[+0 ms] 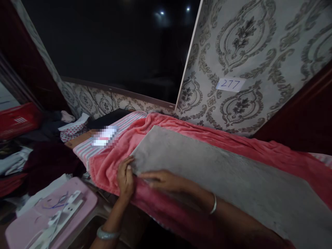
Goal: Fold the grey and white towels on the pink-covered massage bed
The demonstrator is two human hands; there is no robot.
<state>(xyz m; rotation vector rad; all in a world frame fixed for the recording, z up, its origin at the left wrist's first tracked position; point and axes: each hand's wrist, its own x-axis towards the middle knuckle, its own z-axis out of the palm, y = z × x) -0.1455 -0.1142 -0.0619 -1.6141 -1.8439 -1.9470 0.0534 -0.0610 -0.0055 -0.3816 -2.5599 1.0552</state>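
A grey sheet (207, 162) lies on a pink fleece blanket (107, 169), probably as padding, the left hand (126, 178) at its corner and right hand (164, 180) alongside perhaps steadying it, though I cannot tell whether either grips.

Left hand (126, 178) pointing forward, fingers close together; right hand (166, 180) just beside left hand, fingers stretched toward it.
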